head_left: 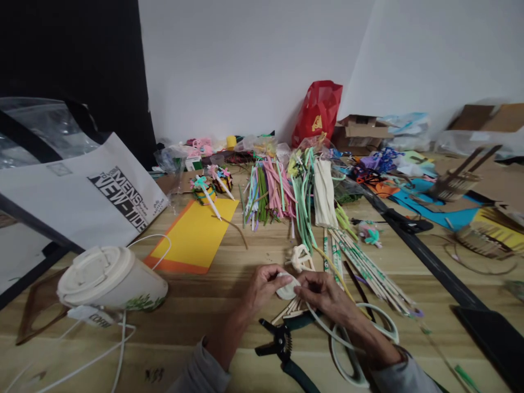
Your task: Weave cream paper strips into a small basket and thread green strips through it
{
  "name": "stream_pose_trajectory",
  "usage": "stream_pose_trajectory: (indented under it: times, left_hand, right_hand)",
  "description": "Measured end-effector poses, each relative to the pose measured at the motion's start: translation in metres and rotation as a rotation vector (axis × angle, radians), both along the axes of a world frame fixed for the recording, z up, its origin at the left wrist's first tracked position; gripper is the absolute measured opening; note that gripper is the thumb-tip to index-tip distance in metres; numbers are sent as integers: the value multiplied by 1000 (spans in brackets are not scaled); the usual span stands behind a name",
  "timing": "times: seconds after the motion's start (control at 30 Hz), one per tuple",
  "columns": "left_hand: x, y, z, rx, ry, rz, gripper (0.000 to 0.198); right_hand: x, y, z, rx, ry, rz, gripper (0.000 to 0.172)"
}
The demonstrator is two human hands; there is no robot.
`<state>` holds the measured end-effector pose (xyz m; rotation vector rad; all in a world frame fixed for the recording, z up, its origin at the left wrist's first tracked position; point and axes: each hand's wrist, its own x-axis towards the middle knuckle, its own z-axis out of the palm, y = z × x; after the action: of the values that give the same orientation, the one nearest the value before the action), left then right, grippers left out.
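Pliers (pixel 280 344) lie below the left hand (pixel 266 286) and right hand (pixel 327 297), both gripping a whitish strip (pixel 285 287), perhaps paper.

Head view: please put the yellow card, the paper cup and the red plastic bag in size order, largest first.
1. Yellow card
2. Paper cup and red plastic bag: unsure, because the cup lies nearer the camera.

Left hand (pixel 264 288) at lower center of frame, knuckles up, fingers (pixel 273 274) curled inward, thumb side toward right hand. Right hand (pixel 327 299) just beside it, fingers (pixel 311 281) reaching left, bent down, tips nearly meeting left hand. Left forearm (pixel 225 338) and right forearm (pixel 366 335) angle in from bottom edge, converging at wrists. Grey sleeves (pixel 200 374) end below wrists, forearms bare.
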<state>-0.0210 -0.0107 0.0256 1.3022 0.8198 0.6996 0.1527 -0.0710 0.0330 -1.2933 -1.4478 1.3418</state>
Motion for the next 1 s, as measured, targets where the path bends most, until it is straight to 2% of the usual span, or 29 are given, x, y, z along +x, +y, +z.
stream_pose_trajectory:
  times: [0.1, 0.2, 0.37, 0.47, 0.57, 0.67, 0.8, 1.0]
  left_hand:
    - [0, -2, 1, 82, 80, -33, 33]
    - [-3, -3, 4, 259, 221, -79, 29]
    - [-8, -3, 11, 553, 458, -240, 28]
    - [-10, -2, 15, 634, 513, -324, 31]
    - [-8, 0, 12, 649, 517, -331, 34]
    - [-3, 1, 6, 636, 482, -256, 37]
    - [6, 0, 1, 555, 427, -158, 40]
    - [14, 0, 1, 417, 332, -49, 43]
  right_hand:
    - [1, -1, -2, 23, -65, 18, 31]
    - [2, -1, -3, 49, -141, 33, 27]
    - [3, -2, 0, 44, -166, 59, 24]
    - [2, -1, 1, 41, -154, 68, 23]
    - [3, 0, -3, 44, -138, 56, 23]
    - [5, 1, -9, 54, -103, 28, 24]
    - [6, 2, -9, 74, -81, -33, 27]
    - [6, 4, -7, 58, -47, -95, 23]
